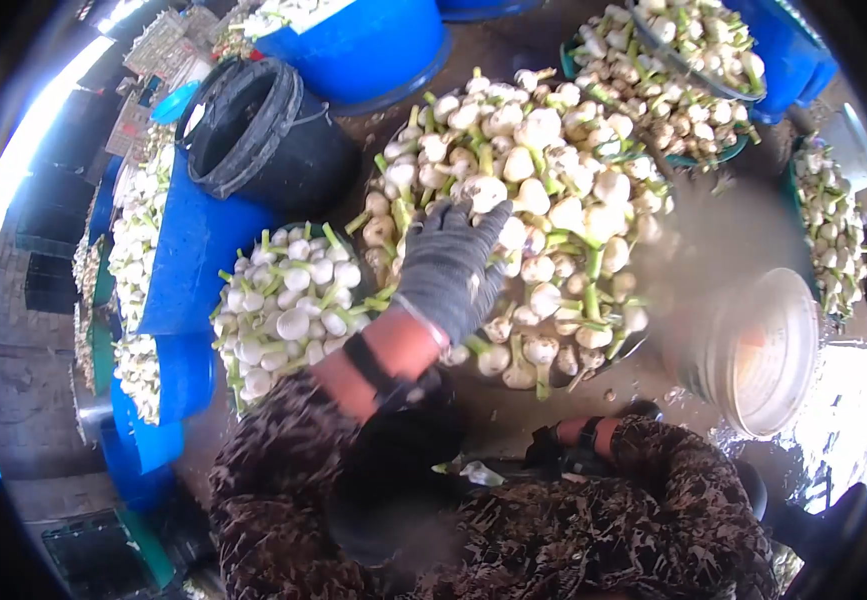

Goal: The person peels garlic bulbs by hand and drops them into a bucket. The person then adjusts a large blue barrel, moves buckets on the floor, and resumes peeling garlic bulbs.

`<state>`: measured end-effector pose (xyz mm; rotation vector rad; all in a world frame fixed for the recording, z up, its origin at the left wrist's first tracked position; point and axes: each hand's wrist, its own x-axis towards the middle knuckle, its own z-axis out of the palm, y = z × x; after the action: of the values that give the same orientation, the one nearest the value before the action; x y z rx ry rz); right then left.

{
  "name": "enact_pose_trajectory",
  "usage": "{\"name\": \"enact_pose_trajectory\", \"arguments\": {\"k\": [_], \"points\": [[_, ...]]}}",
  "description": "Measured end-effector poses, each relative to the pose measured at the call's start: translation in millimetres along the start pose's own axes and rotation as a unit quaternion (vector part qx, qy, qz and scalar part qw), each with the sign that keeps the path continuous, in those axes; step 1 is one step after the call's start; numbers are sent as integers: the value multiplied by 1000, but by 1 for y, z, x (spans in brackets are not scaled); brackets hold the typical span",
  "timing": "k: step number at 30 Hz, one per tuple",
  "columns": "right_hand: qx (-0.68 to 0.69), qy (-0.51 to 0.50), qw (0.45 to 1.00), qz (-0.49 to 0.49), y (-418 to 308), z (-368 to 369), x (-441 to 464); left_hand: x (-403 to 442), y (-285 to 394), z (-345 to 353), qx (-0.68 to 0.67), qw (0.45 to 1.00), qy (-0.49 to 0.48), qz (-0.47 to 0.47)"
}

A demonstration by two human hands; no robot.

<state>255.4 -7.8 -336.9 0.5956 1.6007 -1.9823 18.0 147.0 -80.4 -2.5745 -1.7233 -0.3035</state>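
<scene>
My left hand (455,262), in a grey knit glove, reaches palm down over a big heap of garlic bulbs (543,215) with short green stems. Its fingers are stretched out, and the fingertips touch a garlic bulb (483,190) near the middle of the heap. No bulb is visibly gripped, though the palm side is hidden. My right hand (547,452), in a dark glove, is low in front of my body; its fingers are too dark to make out. A whitish-green scrap (480,473) lies close to it on my lap.
Left of the heap is a pile of cleaner garlic (288,300). Beyond stand a black bucket (318,150) and a blue tub (358,55). A translucent bucket (768,350) is at right. More garlic fills a basket (693,120) at far right and blue containers (193,240) at left.
</scene>
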Motion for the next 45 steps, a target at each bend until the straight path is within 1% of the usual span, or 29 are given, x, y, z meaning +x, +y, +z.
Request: {"name": "enact_pose_trajectory", "arguments": {"k": [2, 4, 6, 7, 9, 10, 11, 13, 14, 15, 16, 18, 19, 22, 23, 24, 26, 29, 32, 33, 35, 36, 37, 38, 40, 42, 43, 44, 45], "points": [[-1, 0, 999, -35, -22, -6, -37, 36, -22, 27, 55, 997, -35, -27], [-8, -2, 998, -58, -42, -6, -71, 56, -51, 75, -73, 990, -77, -97], [-30, 0, 997, -74, -64, -1, -101, 65, -59, 92, -120, 985, -36, -121], [-58, 6, 995, -77, -75, 2, -113, 64, -53, 88, -102, 988, -9, -112], [-168, 33, 983, -62, -101, 1, -134, 68, -54, 76, -143, 982, -30, -118], [-284, 59, 957, -24, -114, -1, -142, 70, -55, 73, -179, 974, -54, -130], [-392, 81, 916, 16, -125, -1, -150, 65, -55, 74, -206, 967, -7, -149], [-380, 288, 875, 80, -130, 5, -166, 50, -45, 70, -244, 951, 104, -156], [-246, 461, 846, 107, -125, 12, -176, 43, -39, 62, -304, 934, 67, -175], [-274, 538, 792, 91, -112, 8, -176, 39, -29, 61, -442, 877, 65, -176], [-233, 621, 748, 26, -143, 18, -193, 29, -17, 63, -569, 800, 60, -182], [-176, 724, 661, -95, -160, 23, -200, 4, 15, 48, -735, 652, 34, -185], [-187, 751, 614, -156, -168, 23, -201, -6, 28, 51, -760, 622, 38, -186], [-148, 790, 566, -186, -190, 24, -199, -38, 65, 39, -736, 651, 30, -183], [-142, 791, 563, -194, -192, 23, -196, -46, 73, 40, -726, 665, 43, -169], [-136, 792, 559, -204, -193, 21, -191, -54, 77, 33, -689, 704, 38, -167], [-176, 803, 538, -187, -189, 19, -181, -67, 92, 14, -641, 749, 52, -162], [-171, 797, 554, -170, -188, 16, -171, -79, 100, 15, -612, 769, 54, -177], [-146, 780, 585, -165, -190, 14, -161, -86, 102, 45, -516, 835, 79, -172], [-175, 793, 569, -128, -187, 11, -158, -84, 106, 51, -564, 799, 66, -197], [-202, 812, 542, -78, -178, 2, -152, -80, 112, 64, -546, 810, 52, -207], [-195, 812, 546, -68, -172, -4, -152, -74, 115, 65, -524, 823, 43, -214], [-178, 812, 553, -60, -167, -8, -153, -70, 117, 65, -576, 788, 15, -217], [-162, 811, 560, -52, -163, -13, -154, -65, 117, 63, -579, 785, 3, -219], [-121, 808, 574, -57, -157, -21, -160, -52, 118, 49, -657, 727, -56, -191], [-3, 805, 585, -93, -148, -32, -172, -43, 112, 51, -657, 738, -74, -132], [-6, 817, 571, -78, -129, -41, -174, -41, 110, 51, -708, 688, -89, -133], [-17, 809, 585, -51, -110, -48, -178, -40, 109, 50, -754, 634, -104, -134], [-47, 752, 652, 79, -101, -53, -191, -37, 105, 51, -824, 535, -137, -124]]}}
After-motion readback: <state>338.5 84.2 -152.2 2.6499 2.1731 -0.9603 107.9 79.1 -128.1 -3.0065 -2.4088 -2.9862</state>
